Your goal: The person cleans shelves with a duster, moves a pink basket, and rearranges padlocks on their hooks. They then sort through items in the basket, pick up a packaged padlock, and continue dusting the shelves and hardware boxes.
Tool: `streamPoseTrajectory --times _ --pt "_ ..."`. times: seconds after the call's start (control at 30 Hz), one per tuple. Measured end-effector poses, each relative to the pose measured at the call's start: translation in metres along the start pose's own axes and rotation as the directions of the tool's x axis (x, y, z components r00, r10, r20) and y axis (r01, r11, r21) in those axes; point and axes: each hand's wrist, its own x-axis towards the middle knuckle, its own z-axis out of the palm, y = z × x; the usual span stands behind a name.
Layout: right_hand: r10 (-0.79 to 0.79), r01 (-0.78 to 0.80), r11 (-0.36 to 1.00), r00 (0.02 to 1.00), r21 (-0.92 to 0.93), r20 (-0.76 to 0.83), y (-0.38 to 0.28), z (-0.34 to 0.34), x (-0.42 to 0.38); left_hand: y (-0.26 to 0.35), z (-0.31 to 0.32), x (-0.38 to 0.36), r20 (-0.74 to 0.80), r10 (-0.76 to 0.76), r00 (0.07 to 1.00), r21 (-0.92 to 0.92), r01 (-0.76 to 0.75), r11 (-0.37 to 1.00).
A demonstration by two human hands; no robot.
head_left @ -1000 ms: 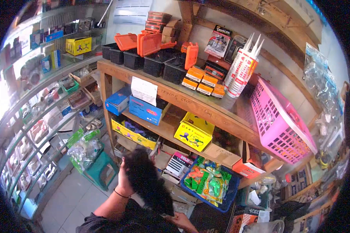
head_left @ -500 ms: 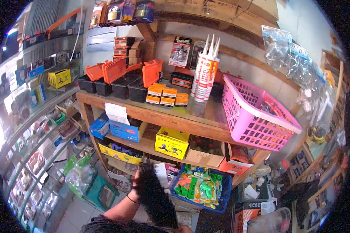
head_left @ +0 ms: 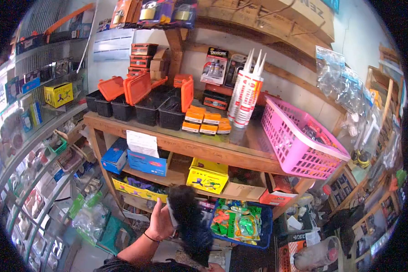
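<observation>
A black, fluffy duster stands nearly upright at the lower middle, in front of the lower shelves. My left hand, with a dark band at the wrist, is raised close beside it on the left. Its thumb side shows, while the other fingers are partly hidden near a pale edge against the duster. At the bottom edge my right hand shows only in small part, closed at the duster's lower end. A blue tray of green and orange packets lies just right of the duster.
A wooden shelf carries black bins with orange lids, small orange boxes, sealant tubes and a pink basket. Below are a yellow box and blue boxes. A green stool stands lower left.
The view has shifted a little. My left hand now shows more clearly, with its thumb side raised beside the duster. The duster's top sits slightly further right in view.
</observation>
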Motion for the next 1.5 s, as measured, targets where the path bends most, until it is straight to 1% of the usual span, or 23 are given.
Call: streamPoseTrajectory --times 0.13,0.23,0.3,0.33,0.37,0.53,0.63,0.77,0.8,0.83,0.9,0.93,0.97,1.03,1.1,1.13,1.17,1.2,1.23,1.3,1.37,1.4,1.5 --pt "0.019 0.002 0.982 0.994 -0.189 0.107 0.001 0.002 0.014 0.017 -0.016 -0.005 -0.085 0.066 0.994 -0.022 -0.068 0.997" --pt "0.218 -0.22 0.97 0.975 0.102 0.027 0.011 0.011 0.021 0.032 -0.027 -0.007 -0.004 -0.05 0.999 -0.045 0.049 0.998" --pt "-0.146 0.146 0.987 0.989 -0.066 -0.005 0.037 0.023 0.024 0.034 -0.035 -0.002 -0.006 -0.04 0.999 -0.065 0.039 0.997" --pt "0.038 0.0 0.981 0.981 -0.195 0.192 0.045 0.023 0.036 0.035 -0.044 -0.003 -0.029 -0.026 0.999 -0.071 0.024 0.997" --pt "0.032 0.005 0.981 0.982 -0.196 0.186 0.053 0.02 0.042 0.038 -0.052 -0.003 -0.05 -0.008 0.999 -0.075 0.005 0.997" --pt "0.039 -0.067 0.981 0.988 0.184 0.15 0.045 0.016 0.045 0.056 -0.026 -0.006 -0.095 -0.06 0.994 -0.024 0.058 0.998" --pt "0.045 -0.089 0.908 0.992 0.41 0.115 0.04 0.013 0.042 0.043 -0.07 0.001 -0.012 -0.042 0.999 -0.201 0.038 0.979" --pt "0.065 -0.123 0.787 0.991 0.604 0.118 0.021 0.013 0.037 0.05 -0.036 0.002 0.021 -0.108 0.994 -0.12 0.11 0.987" --pt "0.079 -0.102 0.96 0.992 0.262 0.099 0.001 0.017 0.033 0.041 -0.058 0.008 0.466 -0.018 0.885 -0.648 0.355 0.674" --pt "0.081 -0.072 0.99 0.994 -0.122 0.077 -0.013 0.019 0.032 0.038 -0.065 0.008 0.464 -0.026 0.886 -0.646 0.358 0.674" --pt "0.232 -0.223 0.972 0.964 -0.079 0.13 -0.02 0.016 0.035 0.032 -0.079 0.008 0.28 -0.006 0.96 -0.21 0.068 0.975" --pt "0.191 -0.176 0.97 0.979 -0.17 0.074 -0.024 0.016 0.035 0.028 -0.087 0.016 -0.018 0.169 0.986 0.272 -0.157 0.949" --pt "0.145 -0.134 0.956 0.989 -0.262 0.023 -0.025 0.015 0.035 0.026 -0.093 0.013 -0.022 0.176 0.984 0.274 -0.163 0.948" --pt "0.041 -0.038 0.998 0.995 -0.04 0.096 -0.017 0.015 0.039 0.047 -0.028 -0.004 -0.114 -0.053 0.992 -0.033 0.05 0.998" --pt "0.196 -0.149 0.932 0.974 -0.332 0.114 -0.042 0.02 0.035 0.044 -0.038 -0.006 -0.097 -0.054 0.994 0.028 0.057 0.998" --pt "0.194 -0.148 0.933 0.975 -0.328 0.111 -0.032 0.013 0.04 0.039 -0.05 -0.004 0.11 0.006 0.994 -0.163 0.012 0.986" --pt "0.179 -0.147 0.961 0.976 -0.234 0.122 -0.02 0.015 0.042 0.03 -0.071 -0.001 0.296 0.106 0.949 -0.355 0.006 0.935" --pt "0.162 -0.143 0.98 0.978 -0.141 0.134 -0.001 0.012 0.047 -0.004 -0.223 0.046 0.225 -0.025 0.974 -0.369 0.109 0.923" --pt "0.146 -0.14 0.989 0.978 -0.048 0.148 0.02 0.009 0.054 -0.002 -0.168 -0.012 0.222 -0.021 0.975 -0.368 0.103 0.924" --pt "0.123 -0.148 0.978 0.978 0.148 0.168 0.063 0.008 0.057 0.041 -0.02 -0.01 -0.077 0.09 0.993 0.016 -0.089 0.996" --pt "0.092 -0.147 0.926 0.981 0.348 0.171 0.081 0.013 0.054 0.038 -0.028 -0.005 -0.073 -0.009 0.997 -0.025 0.007 1.0" --pt "-0.02 0.035 0.992 0.993 -0.124 0.117 0.01 0.016 0.034 0.035 -0.029 -0.004 -0.092 0.0 0.996 -0.046 -0.004 0.999" --pt "-0.009 0.039 0.935 0.996 -0.353 0.087 -0.012 0.013 0.023 0.025 -0.055 -0.007 -0.011 0.076 0.997 -0.03 -0.076 0.997"
